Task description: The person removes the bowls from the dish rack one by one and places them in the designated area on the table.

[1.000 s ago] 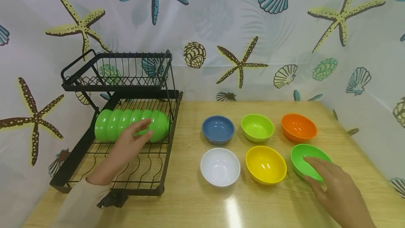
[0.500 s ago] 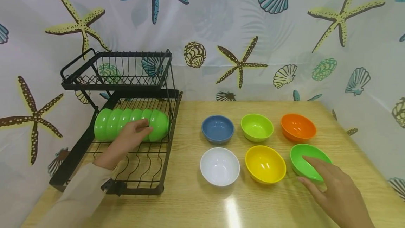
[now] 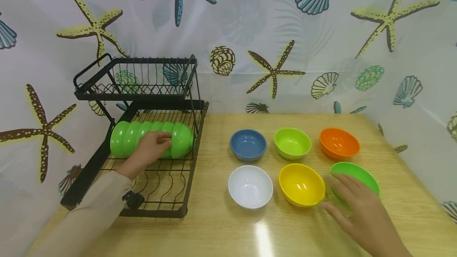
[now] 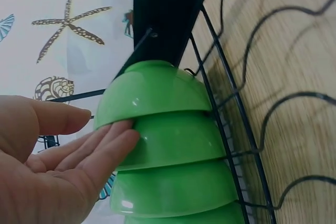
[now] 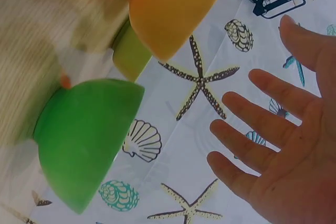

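Note:
Green bowls lie on their sides, nested in a row on the lower tier of a black dish rack (image 3: 183, 193). My left hand (image 3: 151, 148) is at the rim of the rightmost green bowl (image 3: 183, 141). In the left wrist view, its fingers (image 4: 113, 140) extend under that bowl's rim, overlapping the second bowl (image 4: 178, 140), and the thumb stands slightly apart to the side. My right hand (image 3: 360, 211) hovers with spread fingers over the near side of a single green bowl (image 3: 364, 177) on the table. Nothing is in that hand, as the right wrist view shows.
Blue (image 3: 248, 144), lime (image 3: 292, 143) and orange (image 3: 339, 143) bowls form the back row on the wooden table (image 3: 221, 233). White (image 3: 250, 186) and yellow (image 3: 302, 185) bowls stand in front, left of the single green one. A patterned curtain (image 3: 221, 15) hangs behind.
My left hand has moved in to the rim of the end bowl, its thumb and fingers drawing closer together. My right hand has shifted left with its fingers spreading. The bowls stay in place.

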`<act>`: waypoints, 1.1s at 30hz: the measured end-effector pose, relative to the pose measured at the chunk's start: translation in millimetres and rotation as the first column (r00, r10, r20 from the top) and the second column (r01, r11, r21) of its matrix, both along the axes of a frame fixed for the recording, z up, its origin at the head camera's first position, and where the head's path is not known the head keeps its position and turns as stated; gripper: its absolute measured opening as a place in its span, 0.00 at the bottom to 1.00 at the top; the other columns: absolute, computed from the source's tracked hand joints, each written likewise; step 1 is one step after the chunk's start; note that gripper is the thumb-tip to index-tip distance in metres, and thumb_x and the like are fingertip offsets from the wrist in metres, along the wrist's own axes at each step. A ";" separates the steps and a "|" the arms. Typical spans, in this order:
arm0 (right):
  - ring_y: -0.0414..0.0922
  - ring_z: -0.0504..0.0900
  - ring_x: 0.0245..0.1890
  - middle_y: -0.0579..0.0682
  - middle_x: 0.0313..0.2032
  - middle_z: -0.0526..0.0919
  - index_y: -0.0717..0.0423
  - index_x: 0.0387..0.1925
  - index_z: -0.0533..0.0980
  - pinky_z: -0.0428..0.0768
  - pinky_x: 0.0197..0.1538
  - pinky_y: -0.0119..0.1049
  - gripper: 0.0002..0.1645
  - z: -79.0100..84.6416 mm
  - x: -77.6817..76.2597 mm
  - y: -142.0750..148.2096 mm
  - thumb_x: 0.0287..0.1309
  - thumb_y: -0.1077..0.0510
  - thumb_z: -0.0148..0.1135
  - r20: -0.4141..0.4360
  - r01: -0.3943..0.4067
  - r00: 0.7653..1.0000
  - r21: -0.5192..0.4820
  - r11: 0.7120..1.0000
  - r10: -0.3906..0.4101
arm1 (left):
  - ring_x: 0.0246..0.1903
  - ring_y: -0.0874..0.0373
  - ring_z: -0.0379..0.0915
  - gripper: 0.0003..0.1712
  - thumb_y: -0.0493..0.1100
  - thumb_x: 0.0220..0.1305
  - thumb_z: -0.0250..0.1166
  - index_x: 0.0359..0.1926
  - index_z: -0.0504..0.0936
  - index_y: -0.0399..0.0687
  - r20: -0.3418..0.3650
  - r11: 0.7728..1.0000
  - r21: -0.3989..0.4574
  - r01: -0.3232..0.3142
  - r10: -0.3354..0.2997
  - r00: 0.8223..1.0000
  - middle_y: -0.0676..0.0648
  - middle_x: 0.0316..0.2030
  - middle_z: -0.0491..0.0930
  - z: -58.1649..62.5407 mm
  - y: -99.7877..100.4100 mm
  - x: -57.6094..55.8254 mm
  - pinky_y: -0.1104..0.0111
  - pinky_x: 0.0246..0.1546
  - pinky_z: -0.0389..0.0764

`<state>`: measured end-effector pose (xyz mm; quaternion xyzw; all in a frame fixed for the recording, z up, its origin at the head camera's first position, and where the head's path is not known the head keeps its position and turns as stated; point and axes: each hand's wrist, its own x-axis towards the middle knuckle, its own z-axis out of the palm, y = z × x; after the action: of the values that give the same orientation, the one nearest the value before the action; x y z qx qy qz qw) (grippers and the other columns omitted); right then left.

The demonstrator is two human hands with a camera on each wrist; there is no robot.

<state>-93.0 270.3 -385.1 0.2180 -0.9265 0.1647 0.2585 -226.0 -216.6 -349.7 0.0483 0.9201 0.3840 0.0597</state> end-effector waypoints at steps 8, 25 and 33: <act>0.63 0.64 0.65 0.55 0.66 0.68 0.44 0.66 0.69 0.57 0.70 0.56 0.42 -5.1 -2.7 -13.2 0.47 0.46 0.72 0.049 -0.046 0.998 0.069 0.997 0.043 | 0.54 0.39 0.74 0.26 0.41 0.70 0.56 0.61 0.69 0.25 0.028 1.000 0.011 -0.016 0.015 0.999 0.29 0.57 0.72 -6.6 3.1 -7.3 0.57 0.48 0.82; 0.64 0.66 0.62 0.55 0.65 0.68 0.47 0.63 0.71 0.51 0.74 0.48 0.38 -12.0 -3.1 -18.5 0.48 0.47 0.72 0.047 -0.072 0.997 0.107 0.992 0.068 | 0.52 0.38 0.75 0.31 0.41 0.70 0.57 0.65 0.60 0.22 0.103 0.990 0.137 -0.021 0.007 0.995 0.25 0.62 0.64 -16.5 -8.8 -14.5 0.57 0.51 0.81; 0.65 0.66 0.62 0.56 0.65 0.68 0.46 0.62 0.71 0.54 0.73 0.51 0.37 -10.0 -3.3 -19.1 0.49 0.47 0.71 0.056 -0.077 0.996 0.112 0.991 0.071 | 0.58 0.35 0.69 0.33 0.42 0.73 0.53 0.68 0.54 0.22 0.127 0.979 0.204 0.011 -0.038 0.991 0.24 0.64 0.60 -17.7 -17.3 -12.6 0.53 0.56 0.76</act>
<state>-96.2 251.2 -395.0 0.2621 -0.9322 0.1266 0.2152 -238.6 -233.9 -367.4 0.0403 0.8697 0.4773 0.1192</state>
